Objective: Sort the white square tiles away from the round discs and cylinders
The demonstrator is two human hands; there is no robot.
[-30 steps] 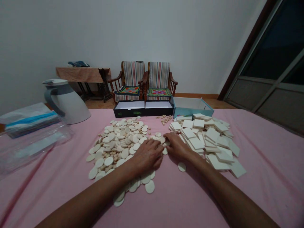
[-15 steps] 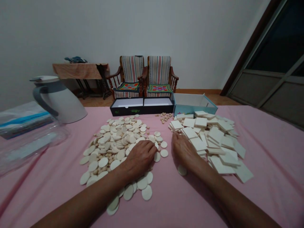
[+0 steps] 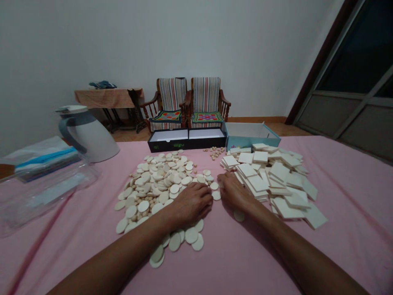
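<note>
A large heap of round wooden discs (image 3: 164, 174) lies on the pink cloth, with small pale wooden beads (image 3: 147, 205) scattered among them. My left hand (image 3: 193, 203) rests palm down over the heap's right side, its fingers curled and pressed together; whatever is under them is hidden. Close by on the right, my right hand (image 3: 232, 190) also has curled fingers, their tips beside a few loose discs (image 3: 216, 195). What it holds, if anything, is hidden. One disc (image 3: 239, 215) lies under my right wrist. Square wooden tiles (image 3: 279, 176) are piled to the right of that hand.
Behind the heaps stand a black two-part box (image 3: 166, 146) and a light-blue box (image 3: 245, 142), with a few beads (image 3: 214, 153) in front. On the left are a grey-white jug (image 3: 95, 139), a clear plastic tray (image 3: 52, 196) and a blue-edged packet (image 3: 46, 162).
My right hand has shifted left, toward the loose discs and my left hand. My left hand has slid slightly right. The whole view has turned a little to the left.
</note>
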